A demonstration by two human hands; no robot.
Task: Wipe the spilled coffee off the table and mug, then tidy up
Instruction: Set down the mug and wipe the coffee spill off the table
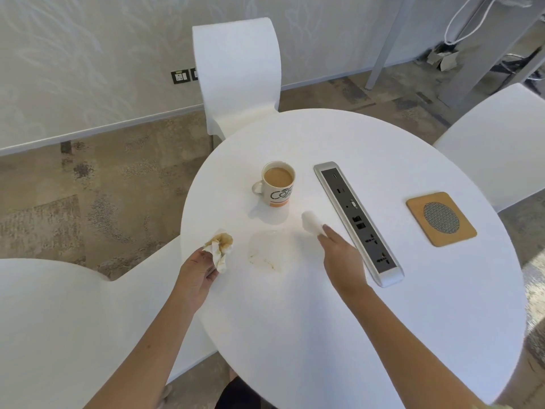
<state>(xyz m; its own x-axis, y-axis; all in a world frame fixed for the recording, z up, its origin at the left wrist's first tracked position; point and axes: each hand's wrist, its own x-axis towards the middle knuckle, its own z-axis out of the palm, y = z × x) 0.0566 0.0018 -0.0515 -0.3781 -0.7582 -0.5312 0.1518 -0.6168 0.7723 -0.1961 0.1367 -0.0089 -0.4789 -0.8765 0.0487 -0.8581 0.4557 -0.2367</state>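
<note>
A white mug (277,184) with black lettering stands on the round white table (354,320), full of milky coffee, its handle to the left. In front of it lies a faint brown coffee smear (267,261) inside a wet patch. My left hand (196,274) is at the table's left edge, shut on a crumpled, coffee-stained tissue (220,246). My right hand (342,255) reaches out to the right of the smear, its fingertips holding a clean white tissue wad (312,222) just above or on the table.
A silver power-socket strip (358,222) runs lengthwise just right of my right hand. A wooden coaster (441,219) with a round mesh centre lies further right. White chairs stand behind (236,75), at the right (501,143) and at the near left (59,320).
</note>
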